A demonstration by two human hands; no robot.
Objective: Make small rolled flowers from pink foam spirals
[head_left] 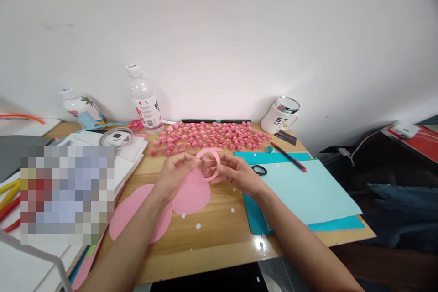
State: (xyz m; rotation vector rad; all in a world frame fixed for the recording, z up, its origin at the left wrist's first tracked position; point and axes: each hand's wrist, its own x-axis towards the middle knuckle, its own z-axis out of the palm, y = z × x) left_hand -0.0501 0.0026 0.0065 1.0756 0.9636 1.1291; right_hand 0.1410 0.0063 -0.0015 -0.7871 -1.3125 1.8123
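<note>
My left hand point(176, 173) and my right hand point(241, 175) meet over the middle of the table, with fingers closed on a pink paper strip point(216, 157) that curves into a ring. Whether the strip is wound at its inner end is too small to tell. Below my left hand lies a pink paper piece point(191, 196) with rounded edges. Pink paper circles point(142, 212) overlap to its left, partly under my left forearm. Behind my hands, many small rolled pink paper roses point(212, 134) are spread across the table.
A clear bottle point(145, 105) and a white mug point(278, 116) stand near the wall. On the right are light blue sheets point(308, 191), a black ring point(259, 170) and a pen point(289, 157). Stacked papers point(126, 164) cover the left side. Small white scraps point(198, 226) dot the wooden table point(212, 242).
</note>
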